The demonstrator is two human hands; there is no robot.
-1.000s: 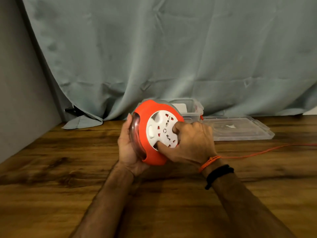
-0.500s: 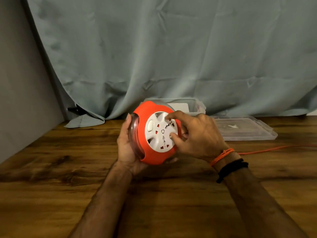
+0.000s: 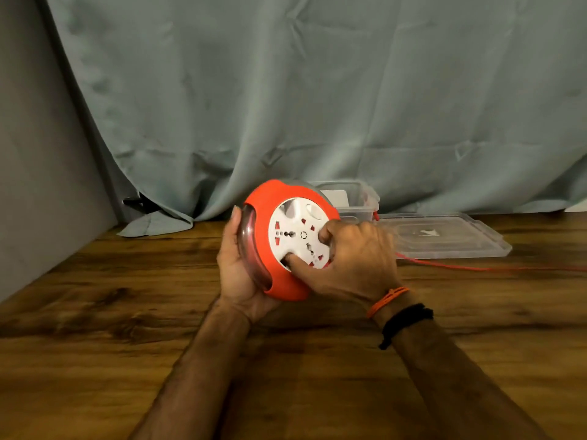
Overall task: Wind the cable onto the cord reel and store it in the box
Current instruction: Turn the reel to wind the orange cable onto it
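An orange cord reel (image 3: 279,287) with a white socket disc (image 3: 293,231) stands on edge above the wooden table. My left hand (image 3: 238,268) cups its clear back side from the left. My right hand (image 3: 355,262) grips the white disc, thumb pressed in a recess at its lower edge, fingers hooked at its right edge. A thin orange cable (image 3: 476,267) runs from behind my right hand across the table and off to the right. Behind the reel sits a clear plastic box (image 3: 359,201), open.
The box's clear lid (image 3: 444,238) lies flat on the table to the right of the box. A grey-green curtain (image 3: 317,106) hangs behind everything, and a grey wall (image 3: 38,185) closes off the left. Bare wooden table surface (image 3: 95,344) stretches in front.
My right hand has turned the white disc round; its sockets sit at a different angle. The thumb has gone from the disc's right side to its lower edge. The left hand has stayed put.
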